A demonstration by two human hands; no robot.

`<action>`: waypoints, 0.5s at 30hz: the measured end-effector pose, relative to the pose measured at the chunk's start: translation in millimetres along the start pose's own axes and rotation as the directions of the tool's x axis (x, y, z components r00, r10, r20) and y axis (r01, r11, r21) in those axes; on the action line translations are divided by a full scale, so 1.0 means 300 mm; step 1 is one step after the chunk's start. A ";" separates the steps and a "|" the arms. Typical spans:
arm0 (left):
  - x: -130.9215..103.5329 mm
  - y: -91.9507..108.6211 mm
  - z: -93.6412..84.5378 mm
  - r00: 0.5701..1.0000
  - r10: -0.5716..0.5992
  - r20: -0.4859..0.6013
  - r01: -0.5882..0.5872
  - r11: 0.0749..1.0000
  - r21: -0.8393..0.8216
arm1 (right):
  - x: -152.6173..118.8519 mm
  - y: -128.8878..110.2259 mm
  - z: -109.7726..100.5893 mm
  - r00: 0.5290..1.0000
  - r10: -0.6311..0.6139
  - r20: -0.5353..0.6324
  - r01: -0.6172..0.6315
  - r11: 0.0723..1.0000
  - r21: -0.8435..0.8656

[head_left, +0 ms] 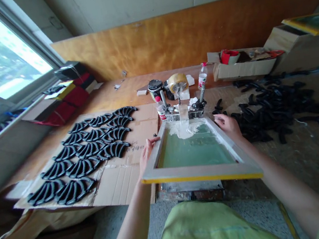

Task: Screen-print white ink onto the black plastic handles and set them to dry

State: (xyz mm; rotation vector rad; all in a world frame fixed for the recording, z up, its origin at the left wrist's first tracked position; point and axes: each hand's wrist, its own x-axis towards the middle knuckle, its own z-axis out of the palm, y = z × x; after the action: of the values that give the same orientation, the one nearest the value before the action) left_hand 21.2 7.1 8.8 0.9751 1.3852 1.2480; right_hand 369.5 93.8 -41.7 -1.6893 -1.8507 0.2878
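Note:
A screen printing frame (188,175) with green mesh (193,150) is in front of me, its near edge raised above the bench. White ink (185,130) is smeared over the far end of the mesh, around a pale squeegee (183,113). My left hand (147,153) is closed at the left rail, fingertips on its edge; part of the hand is behind the frame. At the right rail my right hand (228,125) is closed, fingers bent against the far part. A metal hinge clamp (174,116) bears the frame's far end. Under the near edge a dark plate (192,186) shows.
Rows of black curved handles (87,151) lie on cardboard (118,183) at left. Loose black handles (271,111) are heaped at right. Behind the clamp stand an ink tub (156,89), a tape roll (178,83) and plastic bottles (202,75). An open carton (247,69) sits back right.

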 end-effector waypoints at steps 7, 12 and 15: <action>-0.037 -0.278 -0.030 0.983 -0.160 0.092 0.145 0.978 0.153 | 0.152 -0.300 0.121 0.919 -0.373 0.124 0.388 0.911 -0.138; -0.012 -0.353 -0.020 0.991 -0.131 0.037 0.118 0.964 0.238 | 0.163 -0.337 0.199 0.885 -0.226 0.408 0.353 0.896 -0.270; -0.011 -0.370 -0.030 0.991 -0.130 0.012 0.122 0.953 0.277 | 0.102 -0.333 0.207 0.878 -0.210 0.430 0.366 0.874 -0.320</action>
State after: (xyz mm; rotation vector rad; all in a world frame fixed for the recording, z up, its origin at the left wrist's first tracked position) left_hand 18.4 -13.8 -100.5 1.0706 1.6014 0.9575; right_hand 251.9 121.6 -27.9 -1.6483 -2.5722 0.1266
